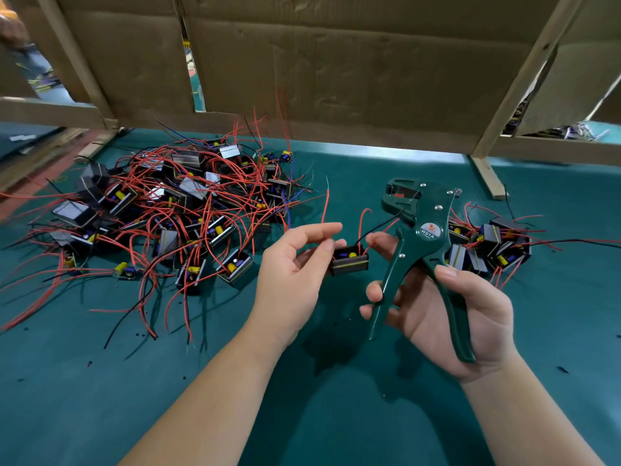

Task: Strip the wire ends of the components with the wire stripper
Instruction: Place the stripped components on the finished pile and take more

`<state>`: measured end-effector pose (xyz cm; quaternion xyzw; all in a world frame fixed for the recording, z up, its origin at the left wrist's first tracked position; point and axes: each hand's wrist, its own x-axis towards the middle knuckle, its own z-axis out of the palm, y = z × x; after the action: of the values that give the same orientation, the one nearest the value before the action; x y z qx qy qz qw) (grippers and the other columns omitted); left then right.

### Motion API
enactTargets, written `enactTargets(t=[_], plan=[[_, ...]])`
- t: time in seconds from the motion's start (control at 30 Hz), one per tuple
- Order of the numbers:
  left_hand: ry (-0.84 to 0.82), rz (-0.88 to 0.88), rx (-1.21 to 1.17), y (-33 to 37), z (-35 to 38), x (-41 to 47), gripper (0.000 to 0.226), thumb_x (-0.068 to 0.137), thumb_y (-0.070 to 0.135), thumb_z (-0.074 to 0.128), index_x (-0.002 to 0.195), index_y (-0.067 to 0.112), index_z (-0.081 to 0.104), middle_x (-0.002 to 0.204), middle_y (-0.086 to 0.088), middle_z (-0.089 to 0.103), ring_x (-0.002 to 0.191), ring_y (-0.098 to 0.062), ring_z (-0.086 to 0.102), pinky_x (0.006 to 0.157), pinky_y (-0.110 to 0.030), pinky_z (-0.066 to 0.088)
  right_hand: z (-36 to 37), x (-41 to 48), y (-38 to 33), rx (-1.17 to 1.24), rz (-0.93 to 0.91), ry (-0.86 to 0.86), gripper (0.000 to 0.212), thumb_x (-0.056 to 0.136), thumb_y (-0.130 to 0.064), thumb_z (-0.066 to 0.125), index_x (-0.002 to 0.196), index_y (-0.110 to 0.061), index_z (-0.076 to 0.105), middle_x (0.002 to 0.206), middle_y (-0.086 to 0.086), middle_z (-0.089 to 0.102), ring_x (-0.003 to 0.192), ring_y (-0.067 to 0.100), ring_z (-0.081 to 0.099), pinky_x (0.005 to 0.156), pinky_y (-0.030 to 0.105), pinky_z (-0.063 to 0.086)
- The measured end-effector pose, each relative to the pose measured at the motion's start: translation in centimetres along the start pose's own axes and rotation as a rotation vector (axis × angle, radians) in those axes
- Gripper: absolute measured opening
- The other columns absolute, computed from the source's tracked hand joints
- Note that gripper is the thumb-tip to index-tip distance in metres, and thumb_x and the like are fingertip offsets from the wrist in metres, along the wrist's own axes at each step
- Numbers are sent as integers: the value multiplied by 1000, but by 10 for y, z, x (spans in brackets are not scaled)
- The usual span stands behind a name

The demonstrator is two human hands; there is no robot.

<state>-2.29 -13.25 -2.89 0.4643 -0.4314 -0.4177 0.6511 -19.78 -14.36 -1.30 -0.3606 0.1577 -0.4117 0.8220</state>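
1 component (349, 262) — pinched at its end by the left hand (295, 264), just beside the wire stripper (426, 237) gripped in the right hand (447, 314).

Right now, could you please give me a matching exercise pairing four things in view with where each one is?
Things:
1. wire stripper
2. single component
3. large pile of components
4. small pile of components

Places:
A. on the table, left of the left hand
B. pinched at the left hand's fingertips
C. gripped in the right hand
D. on the table, right of the wire stripper

Pairs: 1-C, 2-B, 3-A, 4-D.
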Motion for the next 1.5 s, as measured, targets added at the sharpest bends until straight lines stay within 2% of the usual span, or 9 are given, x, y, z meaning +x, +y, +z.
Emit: enactTargets(t=[0.17, 0.37, 0.53, 0.67, 0.73, 0.97, 1.07, 1.27, 1.5], plan=[[-12, 15, 31, 3, -1, -2, 25, 74, 20, 73, 98, 26, 68, 96, 4, 70, 97, -16, 69, 84, -23, 53, -1, 1, 0, -5, 17, -20, 74, 62, -26, 83, 127, 0, 59, 111, 18, 60, 79, 35, 63, 75, 51, 53], [0, 422, 509, -1, 1, -8, 20, 76, 15, 75, 80, 31, 63, 86, 11, 63, 89, -9, 64, 79, -22, 48, 2, 2, 6, -20, 42, -95, 69, 69, -25, 79, 130, 0, 57, 116, 21, 56, 82, 35, 62, 78, 54, 52], [-26, 335, 448, 3, 1, -11, 51, 77, 13, 74, 108, 45, 48, 84, 15, 67, 91, -6, 64, 87, -18, 43, 0, 4, 7, 27, 59, -69, 79, 67, -25, 80, 134, 4, 50, 110, 22, 59, 83, 34, 63, 78, 52, 53], [-173, 542, 819, 6, -2, -10, 13, 90, 24, 61, 97, 30, 70, 88, 15, 56, 90, -11, 43, 82, -32, 29, -2, 4, 4, 48, 54, -56, 82, 67, -26, 80, 136, 4, 48, 103, 20, 63, 82, 31, 62, 78, 48, 54], [-160, 613, 1003, 9, -1, -13, 19, 95, 31, 51, 91, 29, 70, 95, 15, 56, 91, -12, 37, 80, -30, 20, -3, 5, 3, 66, 52, -45, 86, 67, -26, 79, 138, 6, 44, 100, 20, 63, 82, 31, 62, 77, 47, 54], [-265, 805, 901, 16, 4, -17, 26, 97, 17, 42, 94, 11, 66, 78, 9, 62, 88, -19, 58, 84, -37, 38, -4, 6, 5, 57, 79, -88, 60, 73, -23, 74, 127, 0, 59, 103, 17, 63, 87, 31, 60, 79, 45, 52], [-215, 722, 786, 19, 2, -17, 27, 98, 18, 39, 96, 11, 65, 78, 10, 64, 79, -18, 58, 77, -39, 43, 1, 7, 13, -29, 68, 7, 42, 77, -25, 76, 112, -3, 66, 98, 18, 65, 79, 33, 63, 74, 48, 53], [57, 504, 805, 20, -15, -2, 34, 101, 23, 36, 89, 12, 65, 85, 7, 63, 81, -18, 56, 78, -40, 44, 1, 12, 12, -21, 144, 288, 67, 82, -53, 48, 120, 2, 56, 103, 27, 67, 69, 34, 64, 65, 48, 56], [39, 418, 946, 13, -24, 4, 26, 95, 18, 47, 98, 10, 71, 76, 3, 65, 73, -24, 62, 75, -50, 48, -5, 10, 10, -41, 86, 368, 54, 83, -46, 48, 120, -10, 62, 110, 16, 69, 91, 33, 70, 80, 49, 56]])
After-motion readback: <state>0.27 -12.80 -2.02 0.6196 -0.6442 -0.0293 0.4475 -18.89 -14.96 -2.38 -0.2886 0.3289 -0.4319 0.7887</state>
